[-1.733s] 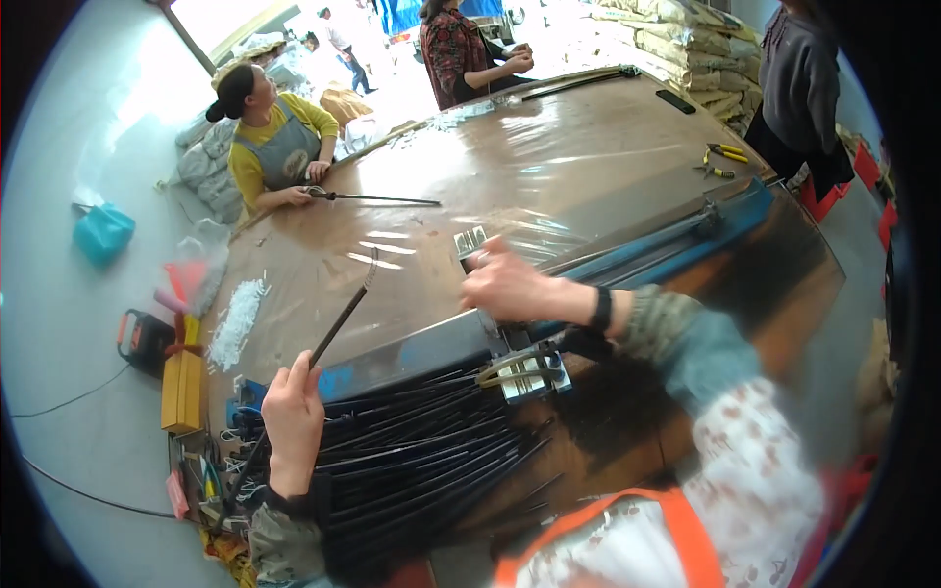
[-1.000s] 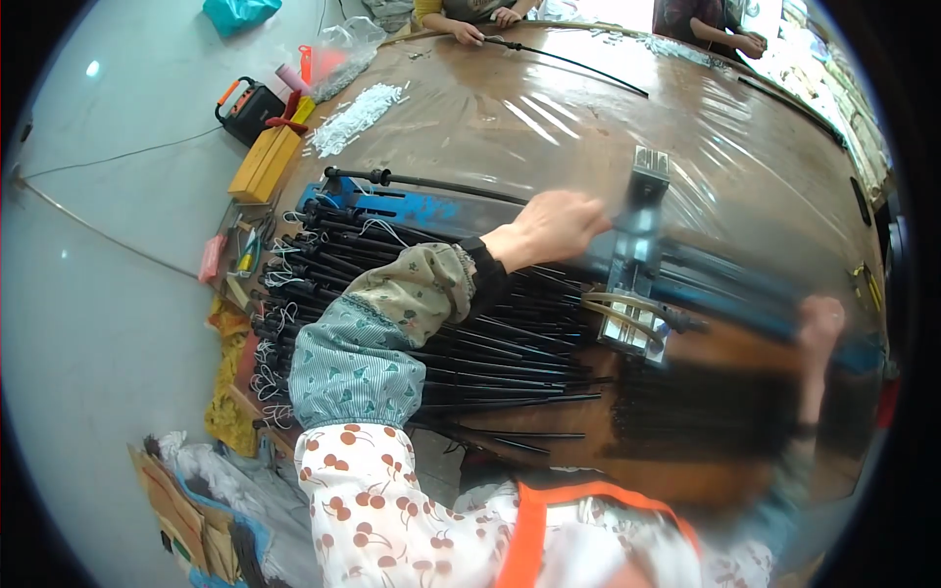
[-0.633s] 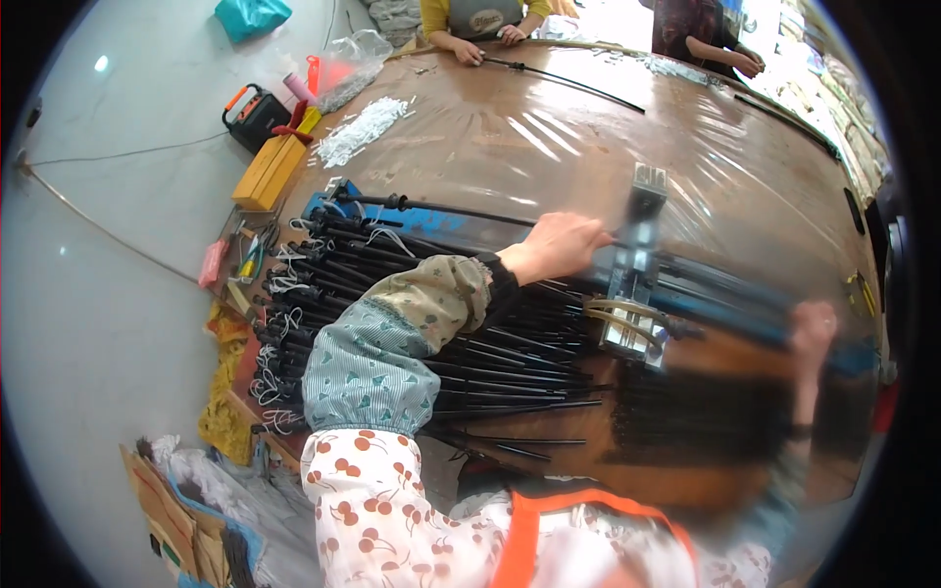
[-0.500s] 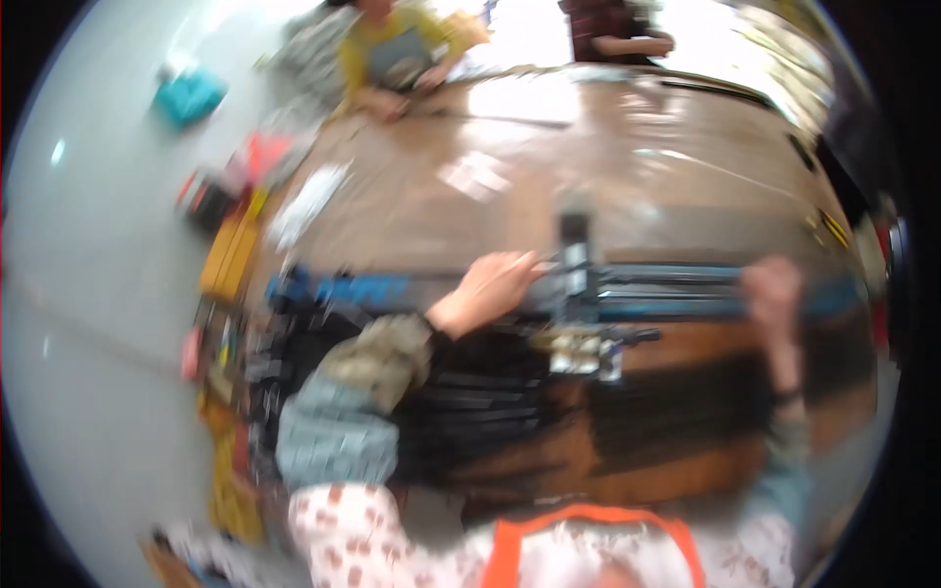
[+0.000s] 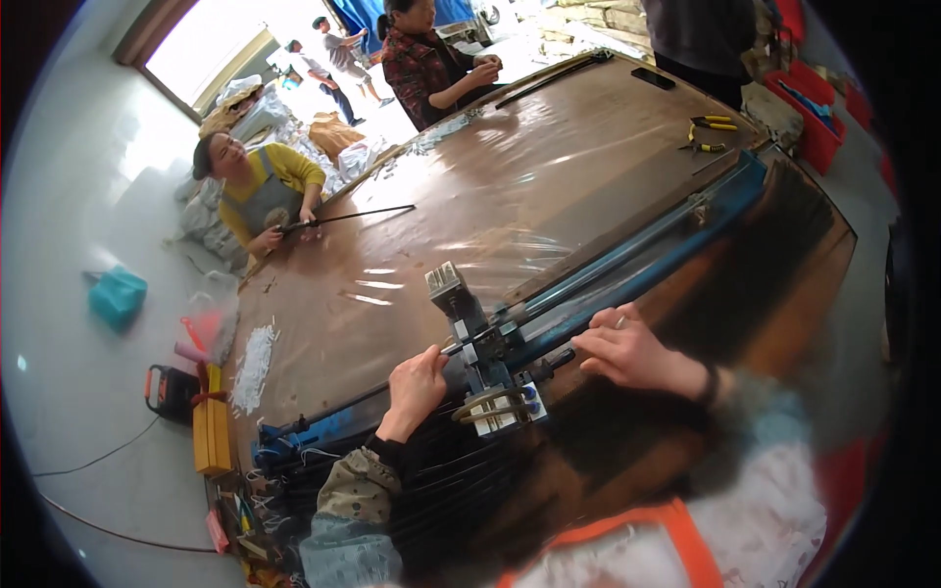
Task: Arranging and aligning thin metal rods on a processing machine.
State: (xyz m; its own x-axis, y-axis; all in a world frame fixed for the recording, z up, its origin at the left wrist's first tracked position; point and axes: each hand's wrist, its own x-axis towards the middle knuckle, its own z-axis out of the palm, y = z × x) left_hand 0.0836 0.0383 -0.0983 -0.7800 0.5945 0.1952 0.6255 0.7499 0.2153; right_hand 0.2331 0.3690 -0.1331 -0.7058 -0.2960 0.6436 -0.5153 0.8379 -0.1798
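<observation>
A metal clamping fixture (image 5: 475, 338) with a pale block at each end lies across a long blue-edged rail (image 5: 637, 260) on the table. My left hand (image 5: 417, 392) is beside the fixture's left side, fingers pinched together at a thin piece that runs toward it; what they hold is too small to name. To the right of the fixture, my right hand (image 5: 637, 355) hovers with loosely bent fingers partly apart. Its fingertips are close to a black handle (image 5: 557, 363); contact cannot be made out. Beneath my left forearm lies a bundle of long black rods (image 5: 461, 470).
Small white pieces (image 5: 255, 367) are piled at the table's left edge. Yellow-handled pliers (image 5: 708, 127) and a phone (image 5: 653, 78) lie toward the far right. Across the table, a person in yellow (image 5: 265, 186) handles a dark rod (image 5: 363, 214); another person (image 5: 431, 69) stands farther back.
My right hand has come left along the rail, from its far right part to beside the fixture's handle. My left hand stays near the fixture. The view has tilted.
</observation>
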